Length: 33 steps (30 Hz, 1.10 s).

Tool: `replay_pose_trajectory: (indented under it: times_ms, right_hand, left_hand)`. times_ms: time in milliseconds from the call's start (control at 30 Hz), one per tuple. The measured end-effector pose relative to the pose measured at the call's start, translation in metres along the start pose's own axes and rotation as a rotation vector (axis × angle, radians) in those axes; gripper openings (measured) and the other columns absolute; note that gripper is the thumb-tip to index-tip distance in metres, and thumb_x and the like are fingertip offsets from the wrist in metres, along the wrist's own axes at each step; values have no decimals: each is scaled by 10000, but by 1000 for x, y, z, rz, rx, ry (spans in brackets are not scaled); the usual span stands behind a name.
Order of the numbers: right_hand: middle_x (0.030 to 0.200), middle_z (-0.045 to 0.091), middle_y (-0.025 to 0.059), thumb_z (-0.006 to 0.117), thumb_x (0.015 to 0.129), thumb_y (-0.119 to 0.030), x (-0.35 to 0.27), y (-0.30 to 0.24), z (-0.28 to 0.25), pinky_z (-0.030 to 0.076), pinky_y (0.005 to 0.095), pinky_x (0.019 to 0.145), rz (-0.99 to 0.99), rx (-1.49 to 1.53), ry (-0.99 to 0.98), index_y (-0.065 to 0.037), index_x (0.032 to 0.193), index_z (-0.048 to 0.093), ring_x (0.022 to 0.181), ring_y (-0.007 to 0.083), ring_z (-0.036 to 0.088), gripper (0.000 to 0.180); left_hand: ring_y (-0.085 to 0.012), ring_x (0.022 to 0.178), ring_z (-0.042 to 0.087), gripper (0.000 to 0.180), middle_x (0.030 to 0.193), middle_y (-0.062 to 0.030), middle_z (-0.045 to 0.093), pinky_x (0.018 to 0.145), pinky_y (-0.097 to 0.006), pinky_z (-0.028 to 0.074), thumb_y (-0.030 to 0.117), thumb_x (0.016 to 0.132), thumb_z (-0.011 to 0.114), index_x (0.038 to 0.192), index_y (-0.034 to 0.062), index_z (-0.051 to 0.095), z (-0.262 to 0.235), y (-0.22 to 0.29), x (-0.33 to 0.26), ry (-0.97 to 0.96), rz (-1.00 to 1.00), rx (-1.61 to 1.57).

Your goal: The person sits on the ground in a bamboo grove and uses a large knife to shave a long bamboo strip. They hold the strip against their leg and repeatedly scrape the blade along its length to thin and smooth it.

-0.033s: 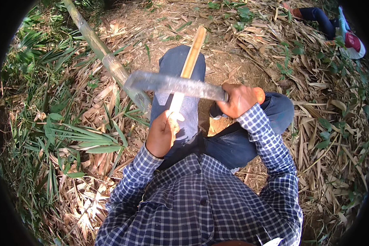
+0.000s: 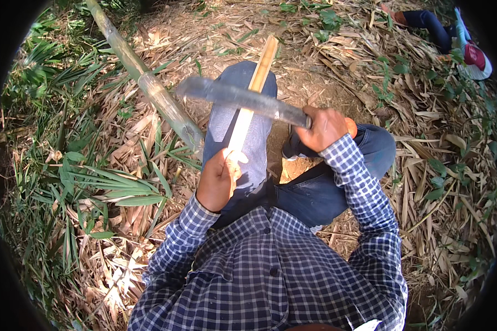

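Observation:
My left hand (image 2: 220, 179) is closed around the near end of a split bamboo strip (image 2: 263, 65). The strip slants up and away over my bent left knee, its hollow yellowish inner face partly showing and its nearer length pale. My right hand (image 2: 324, 130) grips a machete (image 2: 232, 96) by its handle, whose orange end (image 2: 350, 127) sticks out past my fist. The wide grey blade lies crosswise over the strip, pointing left and a little away, and hides part of it. Slight blur shows on the blade; whether it touches the strip I cannot tell.
A long green bamboo pole (image 2: 157, 94) lies on the ground from the far left toward my left knee. Cut green leaves (image 2: 124, 185) lie left of me. Dry bamboo leaves (image 2: 436, 146) litter the ground. Another person (image 2: 439, 33) is at the far right.
The machete blade and my right hand have shifted slightly away from me along the bamboo strip. My left hand and the strip stay in place.

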State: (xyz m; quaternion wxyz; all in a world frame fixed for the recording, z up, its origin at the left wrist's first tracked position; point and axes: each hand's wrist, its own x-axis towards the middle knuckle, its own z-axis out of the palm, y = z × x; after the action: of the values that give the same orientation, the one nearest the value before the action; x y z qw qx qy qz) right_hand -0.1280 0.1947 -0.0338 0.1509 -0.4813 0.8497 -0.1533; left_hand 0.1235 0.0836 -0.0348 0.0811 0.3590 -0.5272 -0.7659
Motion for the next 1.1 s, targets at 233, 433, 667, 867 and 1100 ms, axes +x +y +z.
replay_pose_trajectory:
  times_ms: [233,433,667,867,1100]
  right_hand:
    - [587,622,190,657,740,-318,-2,3,2,517,474,548,-149,-43,-25,-48,808,691,555,377,637,281]
    - [575,620,202,664,731,-277,19,5,-3,538,467,569,-58,-43,40,-46,824,724,564,369,649,257]
    - [582,627,205,649,755,-263,35,10,-5,543,466,575,26,-57,10,-43,879,737,553,372,647,267]
    - [645,660,207,660,740,-300,20,6,7,556,466,621,-151,-85,-22,-73,957,745,604,370,672,326]
    - [647,648,209,702,705,-401,30,5,7,560,473,634,7,9,-70,-47,830,722,663,403,675,376]
  left_hand:
    - [1,451,336,276,629,68,432,391,-175,263,272,1057,436,1035,43,588,0,0,-5,15,49,29]
    - [-35,643,375,213,830,8,502,577,-209,362,85,1052,376,1128,-25,541,-1,6,-7,-13,-42,-10]
    - [-30,613,363,224,719,34,443,548,-210,336,131,1060,389,1013,-7,560,-6,7,-15,-28,-57,31]
    - [-29,570,356,245,666,36,421,515,-207,321,153,1064,382,989,9,566,-16,11,-17,-8,-100,88]
    - [-16,462,343,353,598,51,394,396,-194,258,352,1053,421,910,55,548,-27,-10,-14,5,-58,106]
